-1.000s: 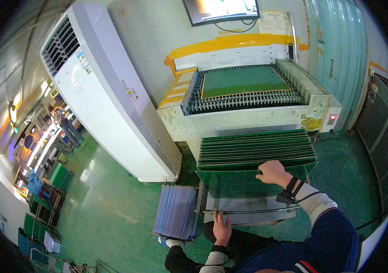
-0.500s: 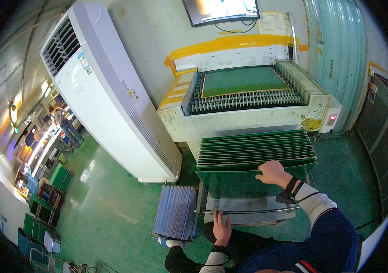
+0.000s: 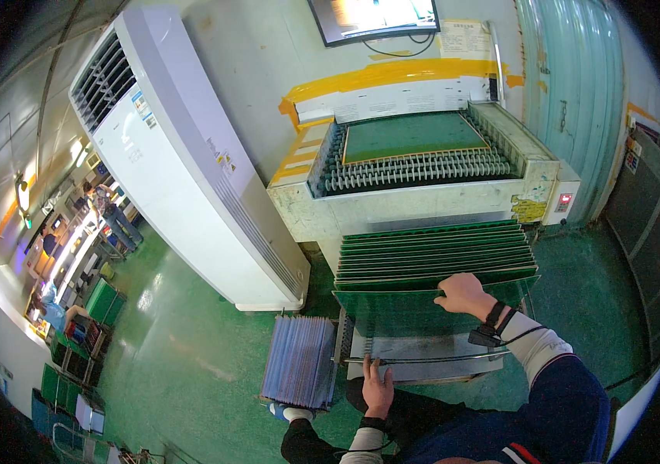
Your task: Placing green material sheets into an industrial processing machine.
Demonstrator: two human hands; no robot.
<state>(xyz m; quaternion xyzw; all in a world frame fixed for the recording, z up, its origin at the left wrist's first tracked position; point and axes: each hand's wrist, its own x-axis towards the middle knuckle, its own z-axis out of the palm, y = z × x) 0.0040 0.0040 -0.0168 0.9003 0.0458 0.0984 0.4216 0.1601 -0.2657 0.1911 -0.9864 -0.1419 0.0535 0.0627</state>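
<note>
A row of upright green panels [image 3: 432,251] fills a rack in front of the roller machine. At its near end, my right hand [image 3: 463,295] is closed on the top edge of the nearest green panel [image 3: 392,309]. Its fingertips are partly hidden behind the fist. My left hand [image 3: 377,390] lies over the metal bar [image 3: 442,359] at the rack's near side, with its fingers stretched out. Below the nearest panel, a bare grey tray-like base [image 3: 422,349] of the rack shows.
Another green panel [image 3: 415,138] lies flat on the rollers of the machine [image 3: 415,195]. A rack of thin bluish panels [image 3: 297,362] stands on the floor by my foot. A tall white air conditioner [image 3: 191,170] is at left. Farther left, people work along a lit bench [image 3: 75,247].
Both of my hands and the green panels stay where they were. Far left, people at the bench have shifted slightly.
</note>
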